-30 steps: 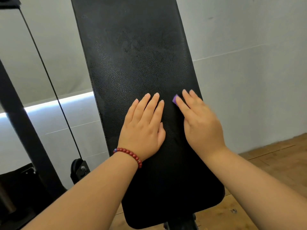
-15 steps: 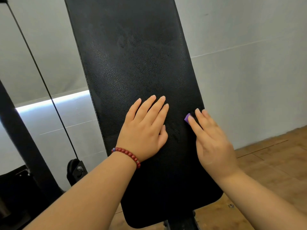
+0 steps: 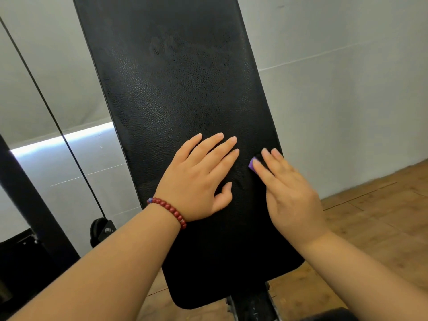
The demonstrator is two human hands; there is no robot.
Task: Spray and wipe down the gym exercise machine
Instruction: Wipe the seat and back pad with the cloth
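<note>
The machine's black padded backrest (image 3: 176, 89) slants up through the middle of the view, with faint smear marks near its top. My left hand (image 3: 199, 179), a red bead bracelet (image 3: 169, 208) on its wrist, rests flat on the lower pad with fingers straight and spread. My right hand (image 3: 291, 198) lies beside it at the pad's right edge. Its straight fingers press a small purple cloth (image 3: 251, 163) against the pad. Only a corner of the cloth shows by the fingertips. No spray bottle is in view.
A thin black cable (image 3: 58, 128) runs diagonally on the left down to a pulley (image 3: 102, 230), beside a thick black frame post (image 3: 27, 205). A grey wall (image 3: 347, 89) stands behind. Wooden floor (image 3: 382, 216) lies to the right and below the pad.
My right hand slid the purple cloth down and to the right, towards the pad's right edge, then nearly stopped. My left hand stayed flat in the same place.
</note>
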